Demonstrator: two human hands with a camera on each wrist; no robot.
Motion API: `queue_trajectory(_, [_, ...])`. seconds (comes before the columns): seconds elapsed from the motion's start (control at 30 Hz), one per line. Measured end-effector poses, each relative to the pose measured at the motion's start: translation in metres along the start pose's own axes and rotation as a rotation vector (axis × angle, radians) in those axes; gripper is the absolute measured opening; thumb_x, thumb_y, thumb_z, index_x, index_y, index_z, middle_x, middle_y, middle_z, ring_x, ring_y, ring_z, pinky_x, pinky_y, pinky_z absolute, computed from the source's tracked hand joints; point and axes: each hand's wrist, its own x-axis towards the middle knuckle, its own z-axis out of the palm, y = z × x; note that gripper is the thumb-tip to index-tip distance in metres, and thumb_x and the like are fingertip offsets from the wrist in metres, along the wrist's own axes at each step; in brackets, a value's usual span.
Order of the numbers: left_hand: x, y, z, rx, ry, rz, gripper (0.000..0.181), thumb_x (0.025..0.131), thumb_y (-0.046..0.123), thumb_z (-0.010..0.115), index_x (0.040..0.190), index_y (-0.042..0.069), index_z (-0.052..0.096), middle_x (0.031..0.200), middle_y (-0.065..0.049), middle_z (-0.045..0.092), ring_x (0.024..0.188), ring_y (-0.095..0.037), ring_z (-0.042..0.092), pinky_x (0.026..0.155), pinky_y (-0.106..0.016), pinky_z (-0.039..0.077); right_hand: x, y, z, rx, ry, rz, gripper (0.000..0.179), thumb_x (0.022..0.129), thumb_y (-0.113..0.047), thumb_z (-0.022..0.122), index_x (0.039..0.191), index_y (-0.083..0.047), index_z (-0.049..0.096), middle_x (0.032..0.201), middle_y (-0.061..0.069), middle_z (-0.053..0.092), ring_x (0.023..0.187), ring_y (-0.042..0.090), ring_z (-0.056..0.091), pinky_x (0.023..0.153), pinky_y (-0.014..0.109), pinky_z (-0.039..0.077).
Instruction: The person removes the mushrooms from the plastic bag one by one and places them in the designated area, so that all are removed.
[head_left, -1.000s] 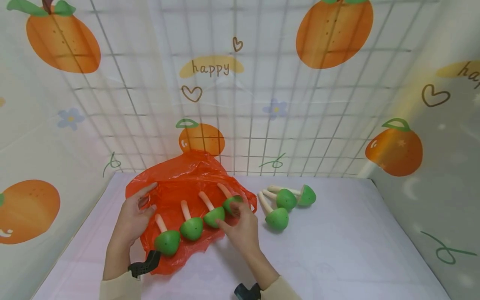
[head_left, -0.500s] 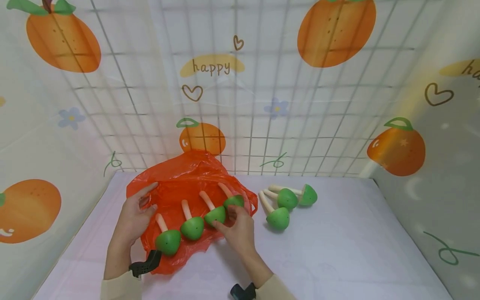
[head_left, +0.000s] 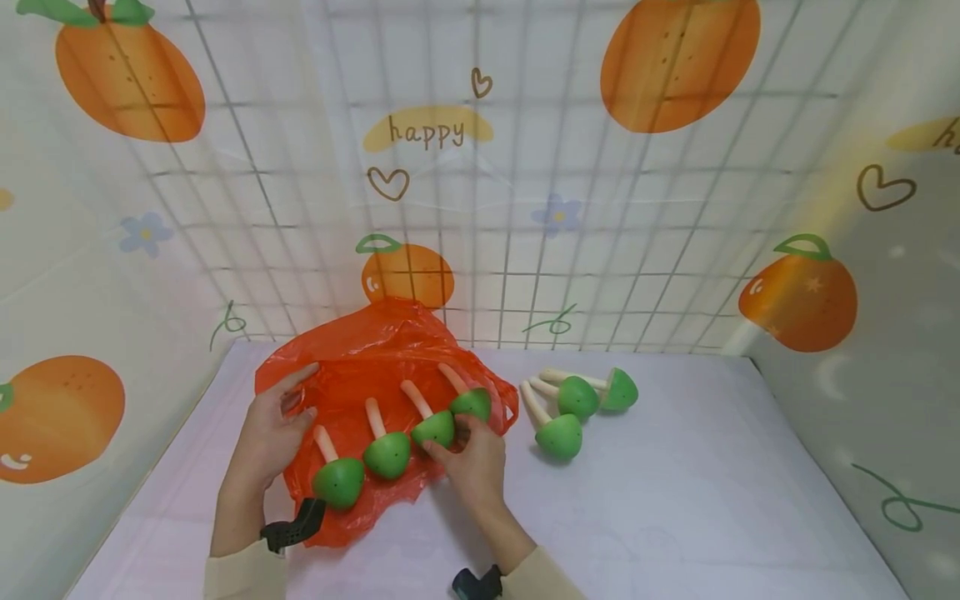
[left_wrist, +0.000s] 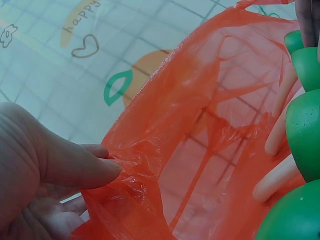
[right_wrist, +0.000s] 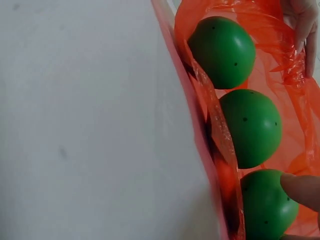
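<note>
Several green-capped toy mushrooms with pale stems lie in a row on a red plastic bag (head_left: pixel 375 333), stems pointing to the back. My left hand (head_left: pixel 262 437) holds the bag's left edge between thumb and fingers; the left wrist view shows the film bunched there. With thumb and fingers, my right hand (head_left: pixel 480 467) grips the cap of the third mushroom from the left (head_left: pixel 432 428). The rightmost mushroom in the row (head_left: pixel 472 404) lies just beyond those fingers. The leftmost mushroom (head_left: pixel 339 483) and its neighbour (head_left: pixel 387 455) lie untouched between the hands.
Three more green mushrooms, the nearest one (head_left: pixel 559 437) among them, lie together on the table right of the bag. A white cloth covers the table (head_left: pixel 675 492). Behind stands a wire grid under a curtain (head_left: pixel 600 250) printed with oranges.
My right hand has drawn back from the rightmost mushroom, shifting slightly left to the third mushroom's cap. The left hand stays on the bag's edge.
</note>
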Motion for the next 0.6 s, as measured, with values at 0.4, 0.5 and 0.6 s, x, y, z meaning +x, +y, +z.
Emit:
queue_trajectory(0.4, [-0.001, 0.0, -0.001, -0.01, -0.003, -0.006, 0.064, 0.101, -0.007, 0.056, 0.161, 0.013, 0.045, 0.165, -0.02, 0.036, 0.149, -0.048, 0.036, 0.113, -0.057, 0.043, -0.002, 0.003, 0.01, 0.022, 0.017, 0.046, 0.06, 0.078, -0.023, 0.095, 0.125, 0.003, 0.07, 0.104, 0.011, 0.077, 0.095, 0.024, 0.074, 0.084, 0.041, 0.063])
queue_trajectory(0.5, [0.0, 0.0, -0.001, -0.012, -0.003, -0.013, 0.064, 0.101, -0.007, 0.057, 0.161, 0.013, 0.045, 0.165, -0.019, 0.036, 0.149, -0.048, 0.036, 0.113, -0.057, 0.043, -0.002, 0.004, 0.013, 0.041, 0.024, 0.044, 0.06, 0.078, -0.022, 0.095, 0.126, 0.004, 0.069, 0.105, 0.011, 0.077, 0.096, 0.025, 0.074, 0.086, 0.042, 0.063])
queue_trajectory(0.6, [0.0, -0.001, -0.001, -0.012, -0.001, -0.016, 0.064, 0.101, -0.007, 0.057, 0.161, 0.014, 0.045, 0.165, -0.019, 0.037, 0.149, -0.048, 0.036, 0.113, -0.056, 0.044, -0.001, 0.005, 0.014, 0.062, 0.028, 0.045, 0.059, 0.079, -0.02, 0.095, 0.126, 0.004, 0.069, 0.106, 0.012, 0.077, 0.097, 0.025, 0.074, 0.086, 0.042, 0.063])
